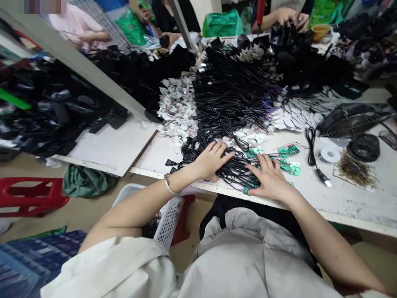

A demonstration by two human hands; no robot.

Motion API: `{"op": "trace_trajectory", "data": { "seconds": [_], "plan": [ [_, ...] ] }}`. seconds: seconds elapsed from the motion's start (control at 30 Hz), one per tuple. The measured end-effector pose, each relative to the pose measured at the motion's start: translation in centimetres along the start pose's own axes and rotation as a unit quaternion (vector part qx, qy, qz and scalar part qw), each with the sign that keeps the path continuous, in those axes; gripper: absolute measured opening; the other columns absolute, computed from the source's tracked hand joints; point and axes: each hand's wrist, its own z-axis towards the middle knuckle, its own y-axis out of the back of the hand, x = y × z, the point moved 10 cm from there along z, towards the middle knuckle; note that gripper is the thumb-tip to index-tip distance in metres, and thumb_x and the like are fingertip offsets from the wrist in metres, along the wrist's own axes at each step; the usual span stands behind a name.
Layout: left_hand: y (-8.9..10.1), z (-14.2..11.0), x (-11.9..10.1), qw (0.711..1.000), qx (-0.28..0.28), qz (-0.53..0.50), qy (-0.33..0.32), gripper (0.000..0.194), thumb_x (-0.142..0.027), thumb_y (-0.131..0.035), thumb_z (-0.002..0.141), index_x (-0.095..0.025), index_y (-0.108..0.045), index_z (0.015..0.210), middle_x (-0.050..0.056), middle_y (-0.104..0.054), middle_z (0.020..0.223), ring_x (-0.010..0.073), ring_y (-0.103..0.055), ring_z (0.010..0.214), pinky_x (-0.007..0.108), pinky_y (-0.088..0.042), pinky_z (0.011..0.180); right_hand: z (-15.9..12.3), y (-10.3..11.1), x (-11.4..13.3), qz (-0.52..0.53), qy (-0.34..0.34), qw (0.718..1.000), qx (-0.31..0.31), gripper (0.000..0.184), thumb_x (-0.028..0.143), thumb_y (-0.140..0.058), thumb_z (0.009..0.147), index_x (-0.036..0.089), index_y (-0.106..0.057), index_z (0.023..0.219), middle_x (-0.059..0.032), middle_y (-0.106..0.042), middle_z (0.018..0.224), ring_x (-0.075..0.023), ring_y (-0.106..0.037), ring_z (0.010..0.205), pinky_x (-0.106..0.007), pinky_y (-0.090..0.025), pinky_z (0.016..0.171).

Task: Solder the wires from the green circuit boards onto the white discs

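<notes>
At the near edge of the counter (350,211), lays left hand (206,163) and right hand (273,178) upon a bundle of black cables (234,165), near green circuit boards (294,168), seemingly to flatten and steady it. Opens the grip wide on both sides, with spread fingers touching cables, clenched on nothing. Has beyond a big cable heap (226,91), laid mostly crosswise, perhaps against tangling, between white parts (180,103) and white discs (288,118).
</notes>
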Motion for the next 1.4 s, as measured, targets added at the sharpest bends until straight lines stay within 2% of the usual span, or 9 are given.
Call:
{"op": "trace_trajectory", "data": {
  "seconds": [0.27, 0.47, 0.67, 0.8, 0.9, 1.07, 1.17, 1.23, 1.4],
  "plan": [
    [-0.3, -3.3, -1.3, 0.989, -0.122, 0.055, 0.069, 0.039, -0.021, -0.051, 0.095, -0.026, -0.056, 0.133, 0.013, -0.068, 0.112, 0.0267, -0.060, 0.102, 0.041, -0.042, 0.086, -0.7, -0.3, 3.1, -0.030, 0.033, 0.985, -0.166, 0.057, 0.054, -0.067, 0.079, 0.021, -0.065, 0.125, -0.0244, -0.044, 0.150, -0.0448, -0.039, 0.136, -0.070, -0.030, 0.106],
    [3.2, -4.6, -0.4, 0.975, -0.215, 0.008, 0.061, 0.035, -0.018, -0.039, 0.100, -0.032, -0.063, 0.122, 0.008, -0.071, 0.110, 0.0207, -0.062, 0.097, 0.036, -0.041, 0.078, -1.9, -0.2, 3.7, -0.022, 0.038, 0.976, -0.212, 0.049, 0.051, -0.052, 0.092, 0.018, -0.060, 0.128, -0.0249, -0.040, 0.152, -0.0405, -0.032, 0.143, -0.066, -0.027, 0.110],
    [7.9, 3.7, 3.9, 0.988, -0.152, -0.029, -0.016, 0.039, -0.026, -0.031, 0.105, -0.028, -0.059, 0.133, 0.006, -0.063, 0.127, 0.0213, -0.054, 0.120, 0.045, -0.039, 0.104, 3.8, 1.7, -0.7, -0.011, -0.049, 0.975, -0.218, 0.058, 0.052, -0.047, 0.095, 0.013, -0.051, 0.138, -0.0276, -0.032, 0.156, -0.0401, -0.025, 0.147, -0.062, -0.025, 0.114],
    [8.6, 10.4, 6.1, 0.989, -0.131, 0.025, -0.064, 0.047, -0.017, -0.021, 0.103, -0.020, -0.051, 0.141, 0.008, -0.054, 0.135, 0.0275, -0.045, 0.132, 0.058, -0.035, 0.109, 8.3, 3.7, -5.0, -0.015, -0.073, 0.980, -0.182, 0.068, 0.060, -0.051, 0.092, 0.015, -0.046, 0.143, -0.0257, -0.036, 0.154, -0.0385, -0.032, 0.144, -0.058, -0.026, 0.115],
    [8.6, 11.9, 6.5, 0.983, -0.157, 0.055, -0.081, 0.050, -0.013, -0.030, 0.097, -0.020, -0.046, 0.145, 0.007, -0.050, 0.139, 0.0318, -0.040, 0.138, 0.058, -0.035, 0.110, 9.2, 4.4, -6.1, -0.009, -0.064, 0.983, -0.170, 0.072, 0.064, -0.053, 0.089, 0.017, -0.046, 0.144, -0.0229, -0.035, 0.156, -0.0369, -0.034, 0.143, -0.057, -0.028, 0.115],
    [9.7, 7.7, 5.4, 0.959, -0.283, -0.006, -0.007, 0.058, -0.014, -0.059, 0.082, -0.032, -0.054, 0.138, 0.009, -0.048, 0.148, 0.0366, -0.039, 0.141, 0.063, -0.025, 0.118, 7.1, 6.5, -6.7, 0.049, -0.055, 0.972, -0.222, 0.058, 0.063, -0.053, 0.091, 0.023, -0.058, 0.133, -0.0155, -0.042, 0.154, -0.0295, -0.039, 0.141, -0.051, -0.031, 0.114],
    [8.1, 3.4, 2.3, 0.928, -0.367, -0.046, 0.045, 0.061, -0.016, -0.060, 0.083, -0.031, -0.049, 0.142, 0.014, -0.047, 0.149, 0.0381, -0.040, 0.141, 0.061, -0.035, 0.112, 4.6, 10.2, -10.8, 0.059, -0.123, 0.940, -0.311, 0.038, 0.039, -0.038, 0.102, 0.022, -0.070, 0.109, -0.0101, -0.064, 0.130, -0.0218, -0.055, 0.125, -0.042, -0.037, 0.111],
    [6.0, 0.9, -1.2, 0.909, -0.411, -0.063, 0.037, 0.058, -0.015, -0.060, 0.084, -0.029, -0.050, 0.140, 0.016, -0.052, 0.142, 0.0368, -0.046, 0.137, 0.056, -0.042, 0.107, 3.5, 12.2, -14.4, 0.031, -0.194, 0.920, -0.339, 0.032, 0.033, -0.047, 0.098, 0.020, -0.066, 0.120, -0.0139, -0.060, 0.135, -0.0269, -0.050, 0.131, -0.046, -0.036, 0.112],
    [1.3, -2.2, -7.1, 0.895, -0.432, -0.109, 0.014, 0.047, -0.009, -0.061, 0.083, -0.023, -0.058, 0.127, 0.016, -0.063, 0.122, 0.0318, -0.060, 0.123, 0.047, -0.054, 0.097, 6.2, 11.5, -18.4, -0.041, -0.209, 0.954, -0.209, 0.072, 0.032, -0.071, 0.083, 0.021, -0.042, 0.148, -0.0229, -0.031, 0.157, -0.0429, -0.028, 0.146, -0.063, -0.030, 0.112]
  ]
}}
